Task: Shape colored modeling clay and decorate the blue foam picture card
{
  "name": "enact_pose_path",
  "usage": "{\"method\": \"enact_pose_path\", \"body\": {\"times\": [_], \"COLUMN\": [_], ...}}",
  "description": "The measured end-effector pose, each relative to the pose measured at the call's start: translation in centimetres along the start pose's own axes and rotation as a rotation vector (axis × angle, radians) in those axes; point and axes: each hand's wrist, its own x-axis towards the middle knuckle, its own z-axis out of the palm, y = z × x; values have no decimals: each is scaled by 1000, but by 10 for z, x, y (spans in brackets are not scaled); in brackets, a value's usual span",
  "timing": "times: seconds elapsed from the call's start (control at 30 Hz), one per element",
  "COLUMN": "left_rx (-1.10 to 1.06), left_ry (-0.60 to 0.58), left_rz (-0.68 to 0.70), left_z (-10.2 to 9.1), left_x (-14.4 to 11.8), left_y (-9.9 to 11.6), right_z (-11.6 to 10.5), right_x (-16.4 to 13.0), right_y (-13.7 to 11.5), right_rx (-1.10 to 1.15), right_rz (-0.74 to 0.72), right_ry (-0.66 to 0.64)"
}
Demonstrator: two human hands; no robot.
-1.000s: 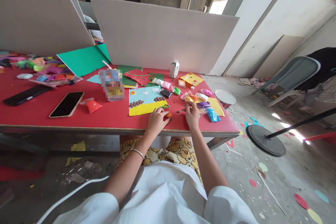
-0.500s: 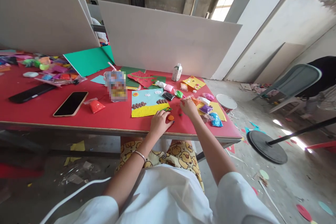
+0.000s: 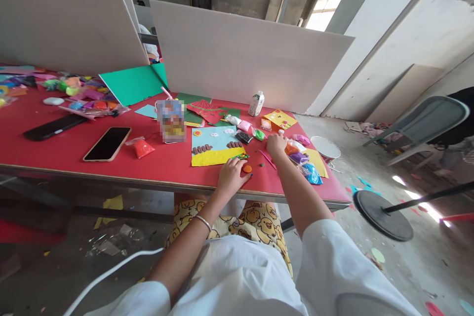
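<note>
My left hand (image 3: 231, 176) lies with fingers spread over the lower right corner of a clay picture (image 3: 210, 134), which has a light blue sky, sun, clouds, brown fence pieces and a yellow ground strip. An orange clay disc (image 3: 247, 169) sits between its thumb and fingers; whether they touch it I cannot tell. My right hand (image 3: 277, 145) is over the table beside a bag of orange clay (image 3: 295, 146) and a small white round piece (image 3: 281, 132). Its fingertips are hidden behind the hand. A pink stick-like tool (image 3: 267, 159) and a tiny green clay ball (image 3: 262, 165) lie between the hands.
Bags of black (image 3: 244, 137), green (image 3: 259, 135), purple (image 3: 298, 158) and blue clay (image 3: 311, 174) lie around. A small bottle (image 3: 256, 103) stands behind, before a white board (image 3: 252, 54). At left are a phone (image 3: 107, 144) and red clay bag (image 3: 142, 148).
My right hand has moved a little right and away from me over the table, uncovering the pink tool. My left hand stays by the picture. The whole view has shifted slightly.
</note>
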Motion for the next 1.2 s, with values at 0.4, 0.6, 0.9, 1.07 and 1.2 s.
{"method": "enact_pose_path", "body": {"times": [0.4, 0.6, 0.9, 1.07, 1.2], "left_rx": [-17, -17, 58, 76, -97], "left_ry": [12, 14, 29, 32, 33], "left_rz": [-4, -4, -33, -25, -31], "left_z": [1, 1, 2, 1, 1], "left_x": [-1, 0, 1, 1, 2], "left_y": [0, 0, 0, 2, 2], "right_z": [-6, -8, -28, -50, -61], "right_x": [19, 23, 9, -4, -27], "right_y": [6, 10, 14, 28, 41], "right_rx": [37, 41, 22, 130, 396], "right_rz": [115, 96, 10, -24, -146], "right_ry": [-179, -269, -175, 58, 295]}}
